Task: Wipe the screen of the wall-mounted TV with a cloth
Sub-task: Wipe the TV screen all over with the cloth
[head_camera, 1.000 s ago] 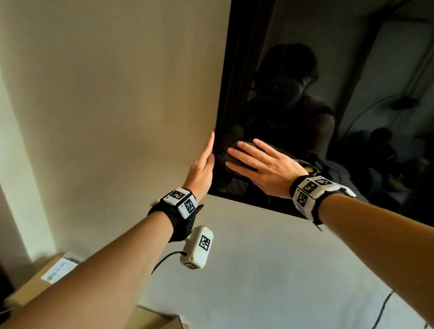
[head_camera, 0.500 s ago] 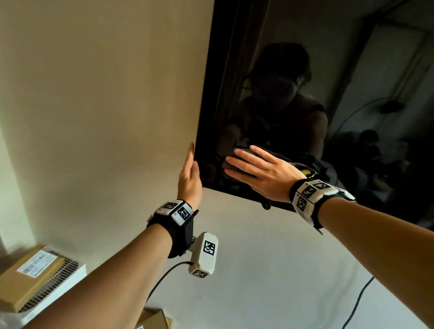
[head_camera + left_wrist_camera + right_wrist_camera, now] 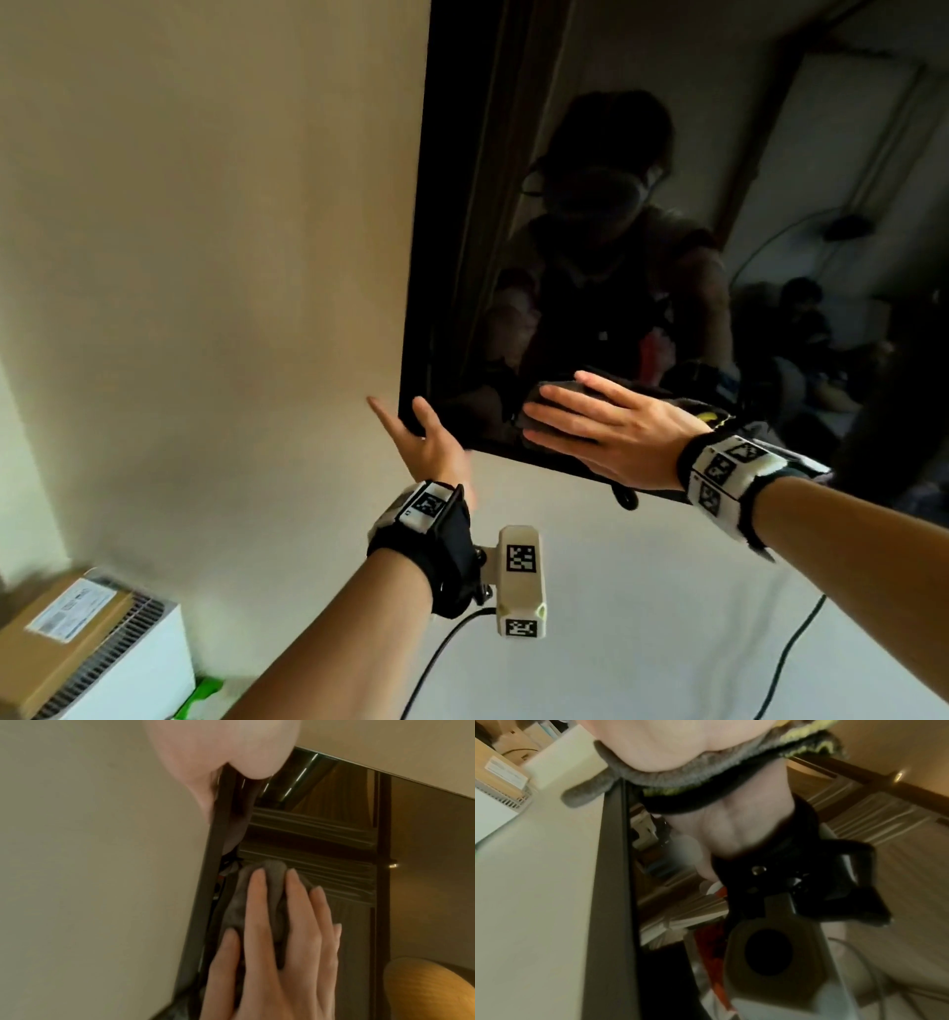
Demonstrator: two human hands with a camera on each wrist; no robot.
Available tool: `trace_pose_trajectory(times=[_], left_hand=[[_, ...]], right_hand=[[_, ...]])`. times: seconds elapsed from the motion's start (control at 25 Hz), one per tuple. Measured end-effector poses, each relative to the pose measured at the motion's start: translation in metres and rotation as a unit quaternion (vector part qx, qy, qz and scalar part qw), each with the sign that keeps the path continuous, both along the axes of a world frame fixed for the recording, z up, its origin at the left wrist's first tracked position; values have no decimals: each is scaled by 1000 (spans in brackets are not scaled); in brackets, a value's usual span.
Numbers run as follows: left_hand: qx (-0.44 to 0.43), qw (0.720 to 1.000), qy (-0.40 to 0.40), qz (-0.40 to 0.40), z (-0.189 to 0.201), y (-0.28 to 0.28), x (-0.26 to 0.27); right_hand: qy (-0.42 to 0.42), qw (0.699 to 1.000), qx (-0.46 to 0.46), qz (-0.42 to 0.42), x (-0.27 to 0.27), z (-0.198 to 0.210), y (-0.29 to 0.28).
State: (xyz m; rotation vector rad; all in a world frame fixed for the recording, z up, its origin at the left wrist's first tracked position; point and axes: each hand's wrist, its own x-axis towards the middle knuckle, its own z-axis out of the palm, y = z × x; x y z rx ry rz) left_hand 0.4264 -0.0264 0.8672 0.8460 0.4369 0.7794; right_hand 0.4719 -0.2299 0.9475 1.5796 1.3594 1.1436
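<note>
The wall-mounted TV [image 3: 667,154] is off, and its dark screen mirrors the room. My right hand [image 3: 606,426] lies flat, fingers straight, pressing a dark grey cloth [image 3: 539,395] onto the screen's lower left. In the left wrist view those fingers [image 3: 277,923] spread over the bunched cloth [image 3: 272,870] beside the TV's left frame [image 3: 205,882]. In the right wrist view the cloth [image 3: 670,778] shows a yellow-green trim under my palm, at the TV's bottom edge [image 3: 613,882]. My left hand [image 3: 411,431] straddles the lower-left corner, thumb on the front, a straight finger on the wall.
A cardboard box [image 3: 77,632] lies on a white grilled appliance [image 3: 144,663] at lower left. A dark cable [image 3: 785,663] hangs on the wall below the TV at right. The cloth's loop [image 3: 624,496] dangles under the bottom edge. Bare wall spreads left of the TV.
My left hand has slid down the TV's left edge to its bottom corner. My right hand and the cloth have shifted slightly lower on the screen.
</note>
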Motion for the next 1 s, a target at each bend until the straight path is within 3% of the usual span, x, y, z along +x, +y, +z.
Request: trace_pose_trajectory(times=[0.2,0.4,0.6,0.84,1.0], left_hand=[[-103,994,-4,-28,10,-22,-2],[-123,992,19,-18,16,-46,-9],[-148,989,-6,-14,25,-97,-18],[-148,988,13,-32,22,-150,-17],[-145,989,-6,-41,23,-199,-16]], right_hand=[[22,998,52,1,0,5,38],[19,1000,17,-2,-1,19,-32],[31,999,2,-24,1,4,-6],[20,999,-31,-29,2,6,-117],[43,999,-7,-22,4,3,-105]])
